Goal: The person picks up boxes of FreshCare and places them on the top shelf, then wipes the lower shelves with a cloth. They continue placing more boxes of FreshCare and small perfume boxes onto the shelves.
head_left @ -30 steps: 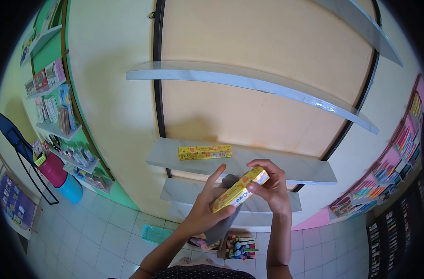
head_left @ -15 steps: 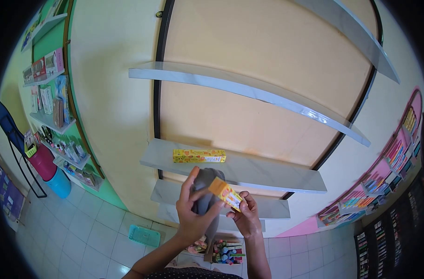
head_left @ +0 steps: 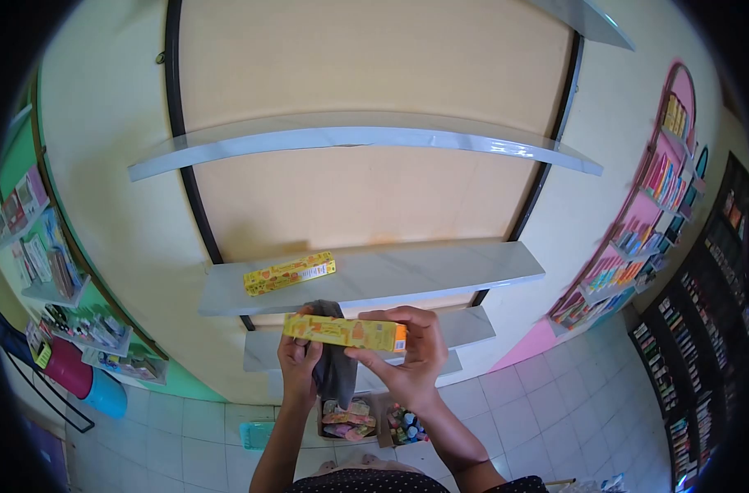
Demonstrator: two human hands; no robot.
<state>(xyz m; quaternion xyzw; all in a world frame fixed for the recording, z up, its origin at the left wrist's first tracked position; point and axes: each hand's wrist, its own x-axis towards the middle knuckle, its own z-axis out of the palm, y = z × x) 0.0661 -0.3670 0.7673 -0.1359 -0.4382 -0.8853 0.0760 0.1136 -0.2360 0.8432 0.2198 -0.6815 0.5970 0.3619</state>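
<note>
A long yellow carton (head_left: 346, 332) with an orange end is held level in front of me, its printed side facing up towards me. My left hand (head_left: 299, 366) is closed round its left end. A dark grey cloth (head_left: 335, 374) hangs down beside that hand, behind the carton, and seems caught in the same grip. The carton's right end sits between the thumb and fingers of my right hand (head_left: 409, 357). Beyond my hands, a second yellow patterned carton (head_left: 290, 274) lies slightly askew on the left part of a marbled grey shelf (head_left: 440, 271).
Another long shelf (head_left: 366, 141) runs above, with lower shelves below my hands. Open boxes of packets (head_left: 348, 421) and bottles (head_left: 406, 426) stand on the floor, near a turquoise basket (head_left: 256, 435). Stocked shelves line both sides.
My view has swung right. The carton, earlier tilted with its orange end towards my left hand, now lies level with that end at my right hand. The cloth hangs lower.
</note>
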